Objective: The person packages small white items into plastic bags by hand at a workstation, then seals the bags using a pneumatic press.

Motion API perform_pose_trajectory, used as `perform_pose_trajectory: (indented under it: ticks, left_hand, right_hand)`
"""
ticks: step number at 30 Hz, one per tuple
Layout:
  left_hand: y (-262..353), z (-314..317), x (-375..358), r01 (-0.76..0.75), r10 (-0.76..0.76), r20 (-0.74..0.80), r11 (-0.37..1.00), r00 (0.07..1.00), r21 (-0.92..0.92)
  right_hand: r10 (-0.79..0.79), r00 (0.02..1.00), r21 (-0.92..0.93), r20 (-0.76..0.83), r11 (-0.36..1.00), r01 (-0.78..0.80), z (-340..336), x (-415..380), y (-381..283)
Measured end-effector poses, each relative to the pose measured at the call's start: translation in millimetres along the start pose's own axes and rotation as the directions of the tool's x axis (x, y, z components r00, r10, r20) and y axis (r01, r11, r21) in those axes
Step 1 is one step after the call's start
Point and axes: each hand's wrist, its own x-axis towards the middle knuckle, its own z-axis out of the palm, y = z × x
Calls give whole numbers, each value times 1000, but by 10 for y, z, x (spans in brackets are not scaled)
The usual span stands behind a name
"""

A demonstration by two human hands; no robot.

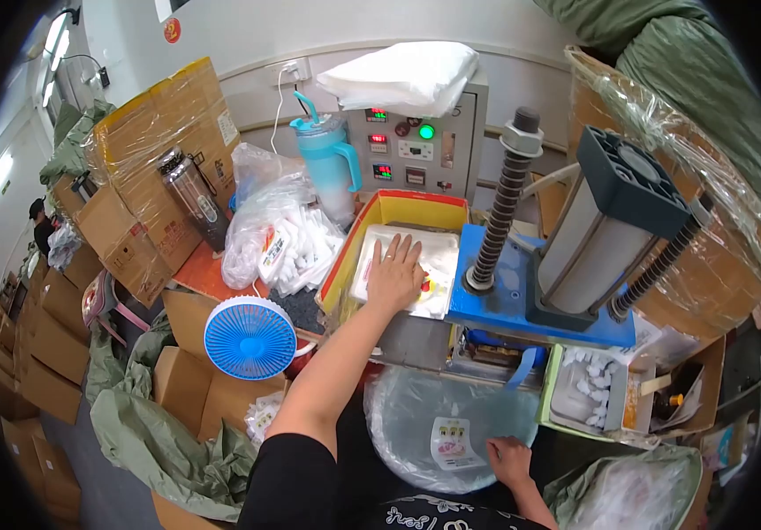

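Observation:
My left hand (395,276) lies flat, fingers spread, on white printed plastic pouches (438,250) inside a yellow and red box (407,208). Low on the right, my right hand (511,461) is curled closed over the rim of a round basin (407,406) lined with clear plastic; no object shows in its fingers. Left of that hand, a single printed pouch (454,443) rests in the basin. Immediately right of the box stands a press with a blue plate (491,305), a spring-wound rod (501,208) and a grey cylinder (601,234).
Behind the box are a control cabinet (460,150) with lit displays and a blue-lidded jug (327,168). A blue fan (249,338) and a bag of white pieces (287,247) sit to the left. At right, a green-edged box (557,389) holds small white pieces.

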Motion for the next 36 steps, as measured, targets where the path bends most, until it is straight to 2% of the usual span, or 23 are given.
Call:
perform_pose_trajectory:
  ticks: [1,3,5,7,9,11,12,14,16,17,18,19,21,22,23,25,26,28,29,31,32,35,36]
  left_hand:
    - [60,-11,-87,-16,17,-15,997,1000,81]
    - [142,-12,-300,-10,5,50,996,999,90]
    - [148,-16,-465,-27,29,-33,999,999,38]
    - [142,-103,-579,-39,38,37,999,999,32]
    - [155,-136,-634,-53,43,87,992,995,115]
    - [195,-252,-600,-63,24,209,982,978,181]
    - [191,-246,-589,-99,29,274,965,961,245]
    - [137,-225,-537,-91,8,364,973,931,211]
    - [20,-187,-510,-9,-6,329,999,944,44]
    - [67,-245,-583,-31,32,181,999,983,-10]
    - [116,-307,-657,-69,70,28,996,997,-54]
    - [291,-523,-726,-59,59,-1,995,998,-85]
    - [424,-559,-1032,-56,56,-5,997,998,-61]
    - [500,-586,-1241,-36,41,43,993,998,-111]
    - [574,-617,-1456,-14,27,85,988,996,-154]
    - [694,-712,-1719,-39,51,66,982,997,-183]
    - [626,-680,-1809,-60,66,21,974,998,-220]
    - [491,-561,-1895,-95,80,-64,953,995,-288]
    - [458,-541,-1901,-100,74,-91,945,993,-313]
    - [503,-606,-1868,-88,42,-143,938,989,-335]
    - [548,-649,-1836,-91,26,-198,940,980,-329]
    - [467,-659,-1762,-108,32,-198,916,980,-386]
    - [489,-695,-1706,-132,46,-253,934,966,-332]
  right_hand:
    - [0,1000,16,-6,1000,0,-2,2,0]
    - [9,1000,35,-3,999,-9,-15,-25,-3]
    - [-11,1000,22,16,1000,10,-29,-19,-11]
    - [5,999,54,32,999,-6,17,-28,3]
    - [-60,997,137,52,989,53,-49,-34,-13]
    - [-129,989,189,66,975,115,-277,40,-189]
    - [-132,990,212,43,970,120,-393,68,-279]
    - [-119,991,240,-54,962,128,-690,155,-437]
    - [-41,982,264,-183,960,89,-1079,257,-532]
    - [19,970,288,-241,956,53,-1263,315,-531]
    - [36,941,226,-337,973,44,-1409,388,-460]
    - [43,904,167,-425,985,31,-1549,446,-380]
    - [130,889,58,-438,991,-117,-1783,558,-218]
    - [194,902,-66,-385,969,-236,-1874,606,-154]
    - [180,897,-59,-404,973,-222,-1885,619,-48]
    - [179,934,-186,-309,952,-244,-1768,760,251]
    - [99,930,-337,-355,914,-226,-1582,820,395]
    - [172,908,-319,-382,898,-304,-1454,864,310]
    - [116,895,-438,-431,840,-320,-1351,878,311]
    - [95,900,-354,-425,898,-261,-1370,848,180]
    - [120,916,-352,-382,898,-264,-1347,850,218]
    - [190,937,-330,-292,900,-285,-1363,855,222]
    - [227,944,-316,-240,901,-297,-1376,860,204]
